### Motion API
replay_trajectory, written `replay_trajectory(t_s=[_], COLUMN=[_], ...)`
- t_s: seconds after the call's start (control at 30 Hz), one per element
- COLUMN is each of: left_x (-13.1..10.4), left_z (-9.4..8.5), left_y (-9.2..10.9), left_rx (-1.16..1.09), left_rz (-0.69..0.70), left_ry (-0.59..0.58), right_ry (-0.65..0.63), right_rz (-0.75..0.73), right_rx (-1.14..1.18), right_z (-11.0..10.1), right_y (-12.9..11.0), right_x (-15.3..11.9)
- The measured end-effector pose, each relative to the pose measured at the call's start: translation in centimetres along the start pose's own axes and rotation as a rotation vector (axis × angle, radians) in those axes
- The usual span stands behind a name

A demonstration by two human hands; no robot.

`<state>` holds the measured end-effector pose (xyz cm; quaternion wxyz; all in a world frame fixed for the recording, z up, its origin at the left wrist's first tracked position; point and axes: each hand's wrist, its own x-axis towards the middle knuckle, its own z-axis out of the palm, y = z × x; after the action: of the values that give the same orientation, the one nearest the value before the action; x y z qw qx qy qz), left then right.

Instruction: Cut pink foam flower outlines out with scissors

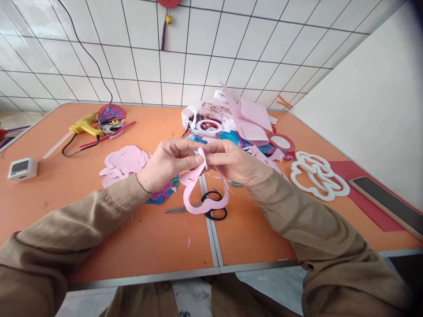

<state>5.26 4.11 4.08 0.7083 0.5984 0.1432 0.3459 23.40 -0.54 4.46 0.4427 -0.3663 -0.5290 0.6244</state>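
Note:
Both hands meet over the middle of the table, pinching a pink cloud-shaped outline that looks like paper or felt. My left hand grips its folded upper part between thumb and fingers. Against it, my right hand is closed on the same folded part. The rest of the pink loop hangs down below the fingers. Beneath it lie black-handled scissors, their blades pointing left and partly covered by the loop. Left of my left hand is a stack of pink cut-out shapes.
A yellow glue gun lies back left, near a small white box. White cloud outlines rest at the right beside red sheets and a phone. Folded pink sheets and a plastic bag stand at the back.

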Motion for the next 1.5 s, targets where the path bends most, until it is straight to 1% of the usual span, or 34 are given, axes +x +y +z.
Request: replay_trajectory(t_s=[0.17, 0.3, 0.5, 0.57, 0.67, 0.73, 0.8, 0.87, 0.9, 1.03, 1.13, 1.27, 1.37, 1.5], left_x=[0.2, 0.2, 0.4, 0.5, 0.6, 0.6, 0.6, 0.5, 0.4, 0.0, -0.2, -0.2, -0.2, -0.2], left_z=[0.0, -0.1, -0.2, -0.3, -0.4, -0.4, -0.4, -0.3, -0.2, 0.1, 0.3, 0.6, 0.7, 0.7], left_y=[0.1, 0.2, 0.1, 0.2, 0.4, 0.7, 1.0, 1.2, 1.3, 1.3, 1.3, 1.2, 1.2, 1.3], left_rx=[0.016, 0.025, 0.023, 0.03, 0.055, 0.064, 0.08, 0.103, 0.113, 0.137, 0.143, 0.135, 0.124, 0.113], left_rz=[0.0, 0.001, 0.011, 0.006, 0.02, 0.039, 0.05, 0.055, 0.059, 0.088, 0.082, 0.078, 0.074, 0.067], left_ry=[-0.023, -0.015, -0.006, -0.011, 0.028, 0.068, 0.097, 0.115, 0.123, 0.154, 0.174, 0.191, 0.181, 0.198], right_ry=[-0.005, 0.004, 0.038, 0.051, 0.09, 0.146, 0.265, 0.381, 0.412, 0.418, 0.476, 0.546, 0.544, 0.54], right_rz=[0.01, 0.005, -0.056, -0.052, -0.042, -0.086, -0.181, -0.286, -0.326, -0.435, -0.471, -0.448, -0.426, -0.392], right_rx=[-0.011, -0.032, -0.114, -0.152, -0.203, -0.241, -0.351, -0.528, -0.618, -0.866, -0.96, -0.949, -0.906, -0.854], right_z=[0.0, 0.1, 0.4, 0.4, 0.5, 0.6, 0.9, 1.3, 1.6, 3.0, 3.9, 4.1, 3.9, 3.8], right_y=[0.1, 0.0, -0.4, -0.5, -1.1, -1.5, -1.9, -2.2, -2.3, -1.9, -1.3, -0.7, -0.7, -0.9], right_x=[0.1, 0.1, -0.2, -0.4, -0.7, -0.9, -1.3, -1.6, -1.8, -2.2, -2.1, -1.8, -1.8, -1.9])
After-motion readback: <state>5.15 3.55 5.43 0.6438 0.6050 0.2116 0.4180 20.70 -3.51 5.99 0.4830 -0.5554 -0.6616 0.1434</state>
